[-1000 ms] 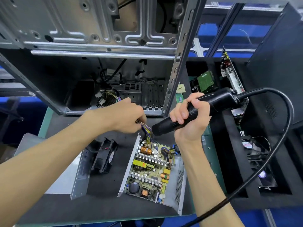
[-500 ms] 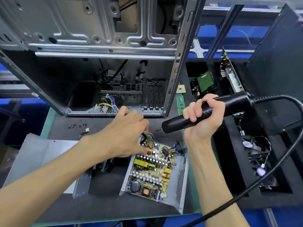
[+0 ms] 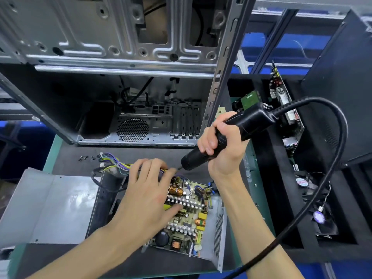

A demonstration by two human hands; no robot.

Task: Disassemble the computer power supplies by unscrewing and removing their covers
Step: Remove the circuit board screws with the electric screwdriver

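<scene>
An opened power supply (image 3: 218, 228) lies on the dark mat, its green circuit board (image 3: 187, 214) bare in the grey metal base. My left hand (image 3: 149, 196) rests flat on the board's left side, fingers straight, thumb on the heat sinks. My right hand (image 3: 221, 146) grips a black corded electric screwdriver (image 3: 237, 129); its tip points down at the board's far corner beside my left fingertips. The removed grey cover (image 3: 52, 206) lies to the left. A bundle of coloured wires (image 3: 114, 166) trails from the supply past my left fingers.
An empty computer case (image 3: 128, 97) stands open behind the mat. Loose screws (image 3: 84, 158) lie at the mat's far left. Black foam bins on the right hold circuit boards (image 3: 285, 109) and fans (image 3: 310, 184). The screwdriver's cable (image 3: 314, 202) loops over my right forearm.
My left hand slid down from the wire bundle onto the circuit board and flattened. The screwdriver tip dropped toward the board's far corner. The wires now lie left of the supply.
</scene>
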